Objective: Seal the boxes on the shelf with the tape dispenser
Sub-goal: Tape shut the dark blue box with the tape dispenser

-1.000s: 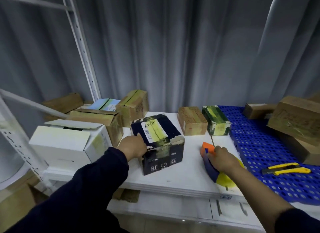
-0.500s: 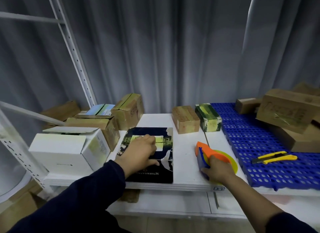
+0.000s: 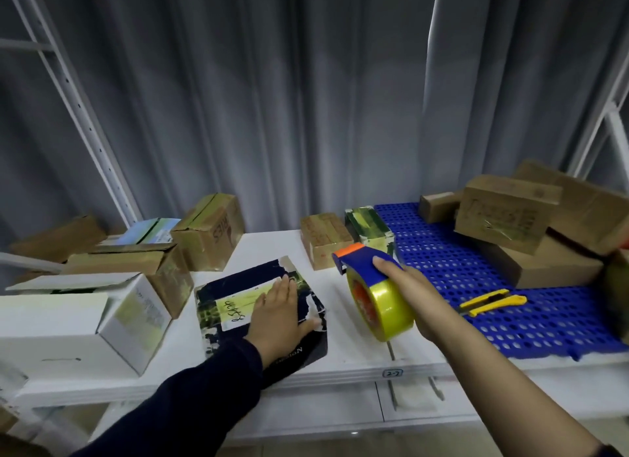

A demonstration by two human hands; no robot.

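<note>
While the dark box (image 3: 218, 288) is pressed flat under the left hand (image 3: 277, 315), whose fingers lie straight across its labelled top, the tape dispenser (image 3: 377, 300) is gripped by its blue handle in the right hand (image 3: 413, 296), with the fingers curled round it. The dispenser is held off the white shelf (image 3: 347, 337), just to the right of the left hand and apart from the box, so no strip is judged to have been started on this box yet. Yellowish tape can be seen on its top, but whether that closes the seam cannot be told. To the left of the left hand a white box (image 3: 51, 324) is seen with a flap raised, and it is judged unsealed. Beyond the right hand a small brown box (image 3: 325, 239) and a green box (image 3: 369, 230) appear taped already. To the right of the right hand, brown boxes (image 3: 503, 215) are stacked on a blue mat (image 3: 476, 279) beside a yellow knife (image 3: 492, 302); their seams cannot be read clearly. Most of the sealing is therefore judged to remain.
</note>
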